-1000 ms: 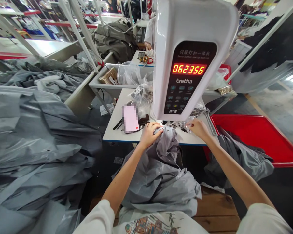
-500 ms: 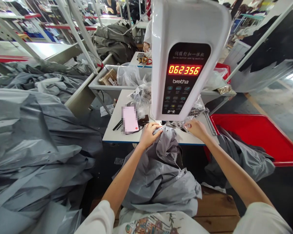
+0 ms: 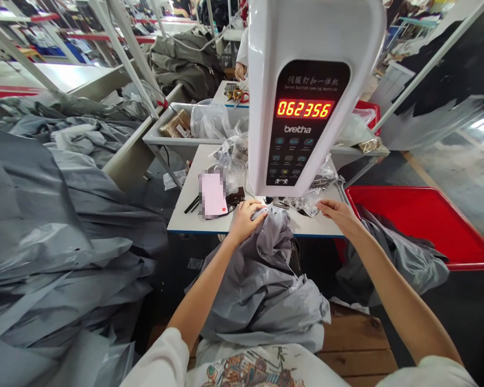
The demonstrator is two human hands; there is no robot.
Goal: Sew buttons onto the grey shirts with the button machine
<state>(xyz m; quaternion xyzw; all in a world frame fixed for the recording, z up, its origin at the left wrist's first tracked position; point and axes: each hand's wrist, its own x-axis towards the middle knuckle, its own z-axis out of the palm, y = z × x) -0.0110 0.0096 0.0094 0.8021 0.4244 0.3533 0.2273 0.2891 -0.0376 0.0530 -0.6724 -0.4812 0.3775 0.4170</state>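
My left hand (image 3: 245, 216) is closed on the top edge of a grey garment (image 3: 262, 279), pressing it onto the white table (image 3: 193, 217) under the white button sewing machine (image 3: 306, 91). The garment hangs down from the table into my lap. My right hand (image 3: 339, 213) rests at the table's right side with its fingers curled at a small clear plastic bag (image 3: 306, 203); what the fingertips hold is too small to make out. The machine's red display reads 062356.
A phone (image 3: 212, 194) and a dark small object lie left of my left hand. A red bin (image 3: 435, 215) with grey fabric stands at the right. Piles of grey garments (image 3: 56, 226) fill the left. A white tray (image 3: 165, 137) with bags sits behind, and another person works farther back.
My right hand has drawn slightly to the right and lowered, away from the plastic bag under the machine. The left hand stays on the garment.
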